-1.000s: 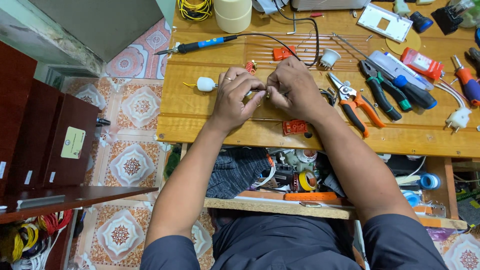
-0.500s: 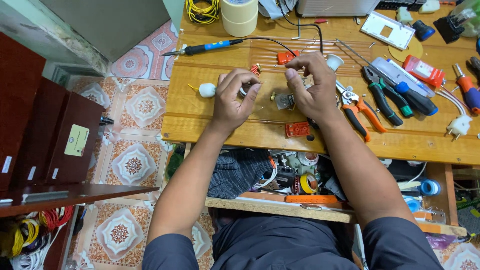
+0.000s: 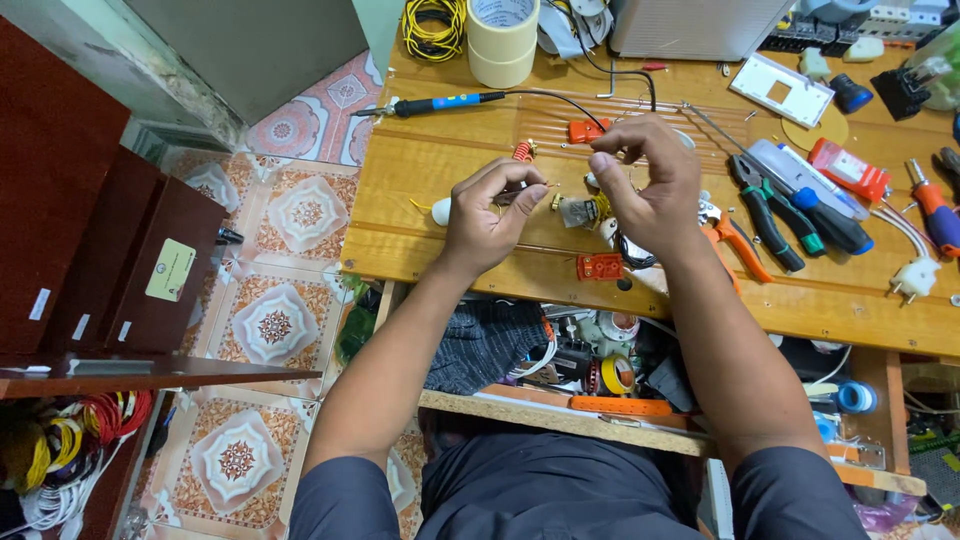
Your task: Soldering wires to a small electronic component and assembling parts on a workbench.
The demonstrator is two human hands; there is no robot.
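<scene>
My left hand point(image 3: 492, 215) rests on the wooden workbench point(image 3: 450, 160) with thumb and forefinger pinched on one end of a thin wire. My right hand point(image 3: 648, 185) is raised a little to its right, its fingertips pinched together on what looks like the other end. Between the hands lies a small metal part with yellow wire point(image 3: 580, 211). A white rounded cap point(image 3: 441, 212) sits just left of my left hand. A small red spring-like piece point(image 3: 522, 151) lies behind it.
A blue-handled soldering iron point(image 3: 440, 103), a tape roll point(image 3: 503, 35) and a yellow wire coil point(image 3: 432, 25) lie at the back. Orange pliers point(image 3: 738, 238), black cutters point(image 3: 765, 212), screwdrivers point(image 3: 822, 218), a white plug point(image 3: 915, 278) lie right. Red clips point(image 3: 600, 266) sit near the front edge.
My hands were together over the small part. They have drawn apart, the right hand lifting up and to the right, and the part now lies uncovered between them.
</scene>
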